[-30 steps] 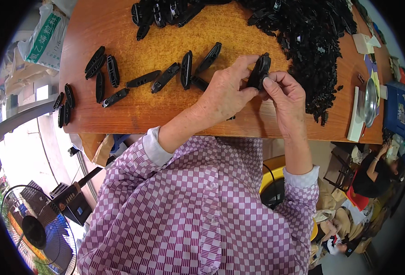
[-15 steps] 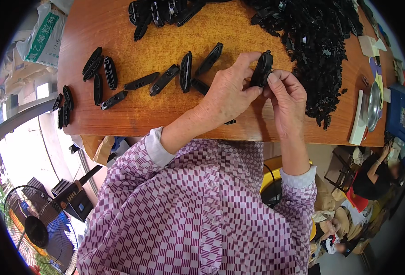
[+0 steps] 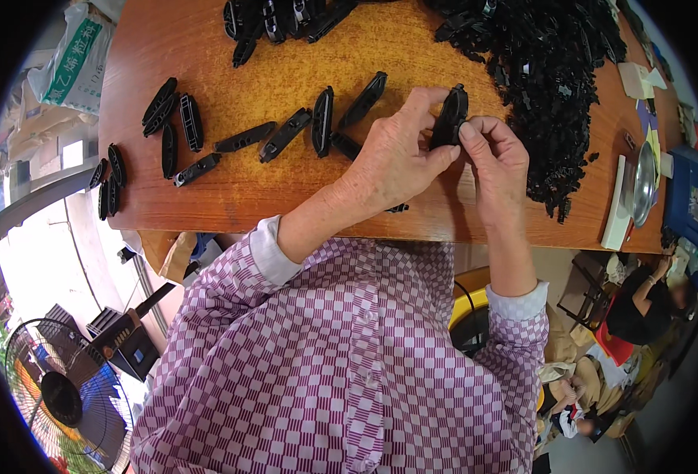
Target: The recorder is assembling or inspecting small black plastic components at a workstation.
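Between my two hands stands a long black plastic part [image 3: 450,116] with tapered ends, tilted nearly upright above the table's front right area. My left hand [image 3: 396,150] grips it from the left side, fingers behind and thumb low. My right hand [image 3: 494,150] pinches its right edge with thumb and fingers; whether a smaller piece is in that pinch, I cannot make out. Similar black plastic parts [image 3: 323,121] lie in a loose row to the left of my hands. One of them [image 3: 346,146] is partly covered by my left hand.
A large heap of small black pieces [image 3: 554,103] spreads over the table's right side. More long parts [image 3: 274,24] lie at the far edge and others [image 3: 192,122] at the left. A metal dish [image 3: 644,183] sits far right. A fan [image 3: 63,399] stands lower left; a person [image 3: 641,304] sits at right.
The held part has turned slightly and shows a smoother, darker face. My right thumb has shifted a little along its edge; both hands stay nearly in place.
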`<state>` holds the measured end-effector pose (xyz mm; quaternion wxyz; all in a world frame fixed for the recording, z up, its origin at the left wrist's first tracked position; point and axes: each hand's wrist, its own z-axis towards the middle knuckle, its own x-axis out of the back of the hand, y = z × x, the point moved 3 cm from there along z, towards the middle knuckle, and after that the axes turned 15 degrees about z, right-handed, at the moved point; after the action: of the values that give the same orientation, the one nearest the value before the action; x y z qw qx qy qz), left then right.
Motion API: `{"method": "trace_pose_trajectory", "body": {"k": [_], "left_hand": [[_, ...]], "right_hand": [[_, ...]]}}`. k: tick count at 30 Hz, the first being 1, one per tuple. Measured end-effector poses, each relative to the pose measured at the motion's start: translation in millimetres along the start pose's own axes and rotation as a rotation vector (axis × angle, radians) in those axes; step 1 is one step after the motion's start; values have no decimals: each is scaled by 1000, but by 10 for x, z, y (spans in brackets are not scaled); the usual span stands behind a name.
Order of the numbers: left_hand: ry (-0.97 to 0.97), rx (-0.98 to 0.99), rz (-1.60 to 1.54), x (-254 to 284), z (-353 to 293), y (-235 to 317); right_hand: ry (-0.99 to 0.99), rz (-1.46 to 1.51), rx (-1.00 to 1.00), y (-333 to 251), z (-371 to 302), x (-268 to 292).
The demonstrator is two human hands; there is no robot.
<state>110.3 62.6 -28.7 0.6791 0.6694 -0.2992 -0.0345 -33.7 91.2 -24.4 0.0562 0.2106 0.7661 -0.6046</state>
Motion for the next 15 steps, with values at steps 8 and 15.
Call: {"method": "trace_pose_trajectory", "body": {"k": [8,15], "left_hand": [[-1,-19,-145,-14,-85,29],[-124,-163,-244,-39,-142,50]], "right_hand": [[-61,82,21,-71,-173,-247],[-76,138,33,44,-281,-156]]}}
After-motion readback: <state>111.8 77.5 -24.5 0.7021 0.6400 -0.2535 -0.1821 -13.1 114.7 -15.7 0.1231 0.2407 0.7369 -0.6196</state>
